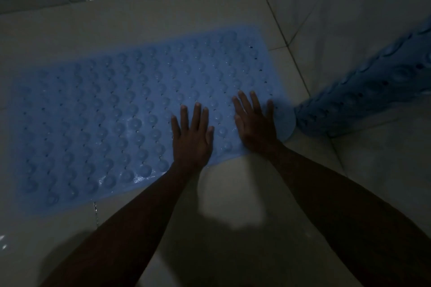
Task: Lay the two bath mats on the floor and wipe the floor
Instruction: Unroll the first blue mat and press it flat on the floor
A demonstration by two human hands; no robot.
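1. Nearest the camera, both bare forearms reach forward and down from the bottom edge over the pale tiled floor [233, 193], which glints with wet spots by the grout line at the lower left.

2. The left hand [192, 137] lies palm down on the near right part of the blue bath mat [105, 112], fingers spread and straight, gripping nothing.

3. Just beside it, the right hand [254, 123] is also flat and spread on the mat, close to its right end, with the outer finger near the rounded corner. The two hands sit side by side, a small gap between them, both pressing rather than holding.

4. The step in hand, as I judge it, is seating the first mat: it already lies flat on the floor, bumps up, running away to the left, and the palms look to be pushing it down so it sticks.

5. Further right, the second mat [363, 93] is not laid yet. It stands leaning against the wall [349, 18] in the corner, its suction-cup side showing and its lower end on the floor just beside the first mat's right corner.

6. The next move likely calls for lifting both palms, taking the leaning mat by its edges and spreading it cups-down on free floor; the wiping comes after. No cloth or mop is in view.

7. Farthest off, the floor meets a tiled upstand along the top; the light is dim and detail there is poor.
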